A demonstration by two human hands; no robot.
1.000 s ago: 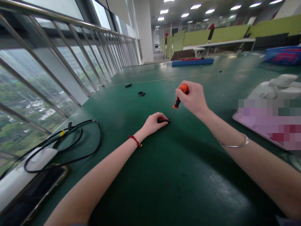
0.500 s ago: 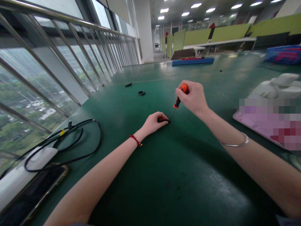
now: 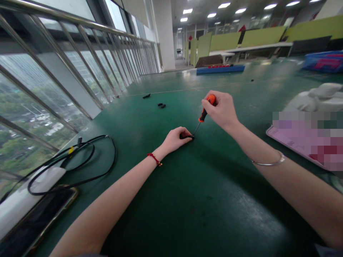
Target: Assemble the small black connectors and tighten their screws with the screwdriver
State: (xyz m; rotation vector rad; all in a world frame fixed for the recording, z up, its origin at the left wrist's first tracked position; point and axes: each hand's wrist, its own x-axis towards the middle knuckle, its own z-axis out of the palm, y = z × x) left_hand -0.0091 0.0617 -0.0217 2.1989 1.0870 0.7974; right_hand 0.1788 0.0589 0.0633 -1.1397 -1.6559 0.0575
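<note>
My right hand is closed around the orange and black handle of a screwdriver. The thin metal shaft slants down to the left, and its tip meets the end of a small black part. That part lies low on the green tabletop, pinched between the thumb and fingers of my left hand. Most of the black part is covered by those fingers, so its exact kind cannot be made out. Farther up the table lie small black pieces and another dark piece.
On the left are a looped black cable, a white power strip and a phone. A pink tray-like item lies on the right. A blue tray and a blue basket stand at the back. Metal railing borders the left side.
My right hand and the screwdriver handle have shifted very slightly to the right. The left hand keeps its pinch on the black part, and the tip stays at its end.
</note>
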